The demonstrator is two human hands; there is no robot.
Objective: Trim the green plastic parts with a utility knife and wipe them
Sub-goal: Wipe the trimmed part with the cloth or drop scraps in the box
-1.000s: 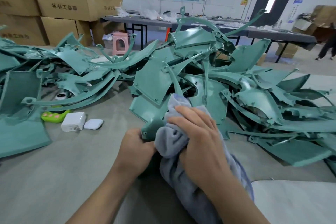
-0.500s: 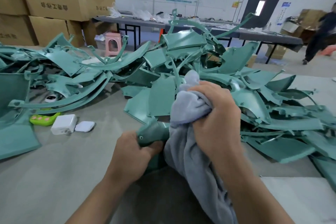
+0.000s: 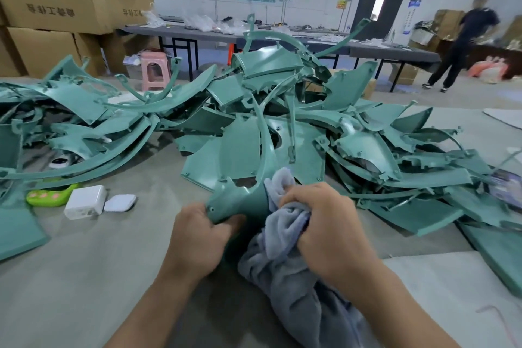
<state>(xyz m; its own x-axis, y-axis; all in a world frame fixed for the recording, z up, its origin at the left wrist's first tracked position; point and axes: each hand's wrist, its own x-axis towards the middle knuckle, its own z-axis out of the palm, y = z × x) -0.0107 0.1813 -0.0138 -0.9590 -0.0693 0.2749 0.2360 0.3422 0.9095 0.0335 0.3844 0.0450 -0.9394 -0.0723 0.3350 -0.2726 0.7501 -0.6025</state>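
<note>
My left hand [image 3: 199, 237] grips the wide lower end of a long curved green plastic part [image 3: 240, 202], whose thin arm rises up and away over the pile. My right hand [image 3: 324, 223] clutches a bunched grey-blue cloth [image 3: 285, 257] against the part just right of my left hand. The cloth's loose end hangs down toward me. A big heap of green plastic parts [image 3: 296, 133] covers the grey table [image 3: 84, 263] behind my hands. No utility knife is visible.
A white box [image 3: 84, 202], a small white case [image 3: 120, 203] and a lime-green item [image 3: 50, 196] lie at the left. More green parts [image 3: 70, 121] spread at the far left. Cardboard boxes, a pink stool [image 3: 155, 70], a long table and a standing person [image 3: 463, 42] are behind.
My right hand slid the cloth back down the part's arm toward my left hand. The left hand kept its grip on the wide end.
</note>
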